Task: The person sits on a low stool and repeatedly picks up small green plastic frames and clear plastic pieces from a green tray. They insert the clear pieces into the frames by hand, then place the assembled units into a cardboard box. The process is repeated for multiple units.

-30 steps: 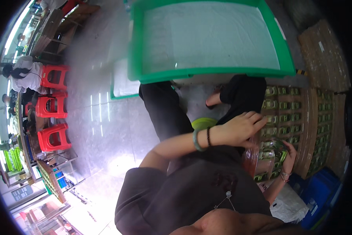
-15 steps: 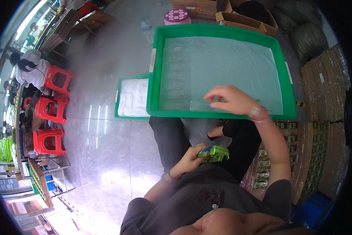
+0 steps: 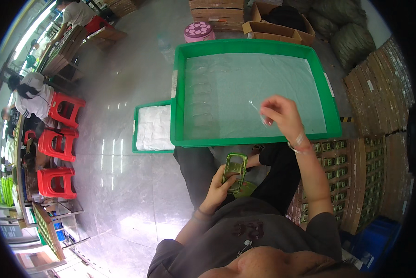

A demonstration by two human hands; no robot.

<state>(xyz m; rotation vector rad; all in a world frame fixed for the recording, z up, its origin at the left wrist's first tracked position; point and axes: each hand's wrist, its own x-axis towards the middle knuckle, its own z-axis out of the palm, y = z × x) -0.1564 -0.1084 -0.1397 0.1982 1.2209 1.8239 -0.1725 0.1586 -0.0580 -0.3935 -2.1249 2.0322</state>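
Note:
My left hand [image 3: 215,189], at my lap, is closed round a green toy car body shell [image 3: 236,167] that stands tilted up, its window openings showing. A lighter green piece [image 3: 247,189] shows just below the shell; I cannot tell whether it belongs to it. Over the right part of a large green tray [image 3: 259,140], my right hand [image 3: 282,113] pinches a thin clear plastic piece [image 3: 254,106] between thumb and fingertips. More clear curved plastic pieces [image 3: 199,97] lie in a column along the tray's left side, on a pale liner sheet [image 3: 259,78].
A smaller green tray with white cloth [image 3: 154,127] sits at left. Cardboard trays of green car shells [image 3: 335,167] stand at right. Beyond are a pink stool [image 3: 199,31] and open cartons [image 3: 273,32]. Red stools [image 3: 56,182] and seated people [image 3: 32,92] line the far left.
My right hand has gone from spread fingers low over the tray to pinching a clear piece. My left hand has turned the car shell more upright. The whole view has shifted slightly.

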